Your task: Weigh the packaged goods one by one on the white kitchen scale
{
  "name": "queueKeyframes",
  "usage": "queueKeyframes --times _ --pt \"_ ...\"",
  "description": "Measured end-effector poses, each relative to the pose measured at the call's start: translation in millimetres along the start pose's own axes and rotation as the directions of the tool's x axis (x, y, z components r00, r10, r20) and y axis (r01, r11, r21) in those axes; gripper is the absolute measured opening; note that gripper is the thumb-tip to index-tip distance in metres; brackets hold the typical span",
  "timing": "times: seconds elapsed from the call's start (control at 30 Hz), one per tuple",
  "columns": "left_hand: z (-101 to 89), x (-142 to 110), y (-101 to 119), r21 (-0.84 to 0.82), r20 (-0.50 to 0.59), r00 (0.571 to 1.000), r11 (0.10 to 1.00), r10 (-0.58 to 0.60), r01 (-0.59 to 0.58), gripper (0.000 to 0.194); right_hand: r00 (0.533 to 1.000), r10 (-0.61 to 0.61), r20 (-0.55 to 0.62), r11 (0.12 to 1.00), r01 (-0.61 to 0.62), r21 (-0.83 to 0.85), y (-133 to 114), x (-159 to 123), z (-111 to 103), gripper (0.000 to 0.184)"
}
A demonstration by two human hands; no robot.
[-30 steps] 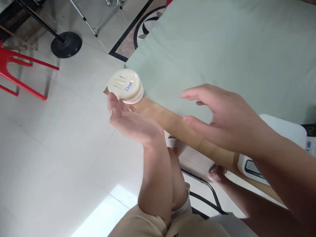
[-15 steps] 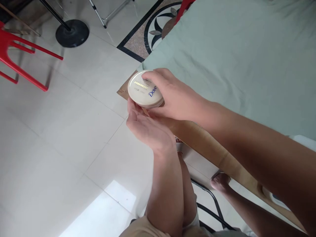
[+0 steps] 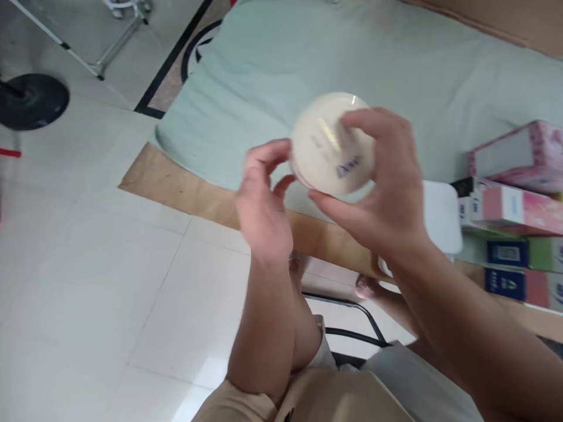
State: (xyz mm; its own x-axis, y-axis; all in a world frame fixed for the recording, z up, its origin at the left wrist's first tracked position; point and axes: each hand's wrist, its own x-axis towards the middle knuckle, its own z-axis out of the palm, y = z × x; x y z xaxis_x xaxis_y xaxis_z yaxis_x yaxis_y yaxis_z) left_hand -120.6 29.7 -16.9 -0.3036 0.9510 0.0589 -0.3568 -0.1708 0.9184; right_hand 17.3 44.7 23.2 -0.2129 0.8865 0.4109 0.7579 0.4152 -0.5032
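A round cream-white jar (image 3: 331, 143) with blue lettering on its lid is lifted above the table's near edge. My right hand (image 3: 382, 187) grips it from the right, fingers wrapped over the lid and under the base. My left hand (image 3: 261, 202) is at the jar's left side, thumb and fingertips curled against its rim. The picture is somewhat blurred by motion. Beneath the hands lies a pale green cloth (image 3: 272, 76) over a wooden table (image 3: 176, 187).
Several coloured boxes (image 3: 510, 205) are stacked at the table's right, next to a white device (image 3: 440, 217). On the tiled floor to the left stand a black round base (image 3: 33, 99) and a metal frame (image 3: 101, 58). My knees and a black chair frame (image 3: 352, 334) are below.
My right hand took the jar from the table corner and lifted it up and to the right. My left hand came up to its rim. The view swung right, revealing the boxes.
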Motion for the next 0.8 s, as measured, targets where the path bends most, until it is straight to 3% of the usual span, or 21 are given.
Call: queueKeyframes --times 0.03,0.1,0.2,0.3,0.4,0.57,0.67,0.8 --pt "13.5 -4 -4 0.013 0.148 0.989 1.000 -0.028 0.027 0.036 0.998 0.047 -0.049 0.997 -0.049 -0.055 16 -16 -18 0.064" --pt "39.8 -13 -14 0.086 0.396 0.917 0.996 -0.047 0.014 0.032 0.989 0.096 -0.117 0.983 -0.113 -0.145 46 -48 -49 0.060" --pt "74.6 -26 -34 0.192 0.573 0.820 0.972 -0.001 -0.134 0.030 0.976 0.121 -0.179 0.967 -0.157 -0.203 84 -85 -77 0.064" --pt "99.0 -31 -54 0.245 0.619 0.784 0.937 0.045 -0.248 0.027 0.963 0.146 -0.228 0.963 -0.191 -0.188 111 -106 -86 0.065" --pt "111.5 -31 -67 0.275 0.641 0.766 0.915 0.054 -0.294 0.027 0.955 0.192 -0.226 0.960 -0.231 -0.161 128 -115 -85 0.061" --pt "113.3 -28 -80 0.300 0.657 0.753 0.909 0.023 -0.290 0.031 0.964 0.197 -0.180 0.972 -0.216 -0.091 142 -121 -83 0.058" --pt "106.3 -22 -93 0.337 0.650 0.757 0.865 0.072 -0.371 0.043 0.976 0.179 -0.127 0.981 -0.188 -0.058 146 -126 -81 0.071" --pt "96.8 -11 -112 0.289 0.737 0.636 0.742 0.231 -0.605 0.084 0.972 0.073 -0.223 0.997 -0.076 -0.003 149 -138 -77 0.079"
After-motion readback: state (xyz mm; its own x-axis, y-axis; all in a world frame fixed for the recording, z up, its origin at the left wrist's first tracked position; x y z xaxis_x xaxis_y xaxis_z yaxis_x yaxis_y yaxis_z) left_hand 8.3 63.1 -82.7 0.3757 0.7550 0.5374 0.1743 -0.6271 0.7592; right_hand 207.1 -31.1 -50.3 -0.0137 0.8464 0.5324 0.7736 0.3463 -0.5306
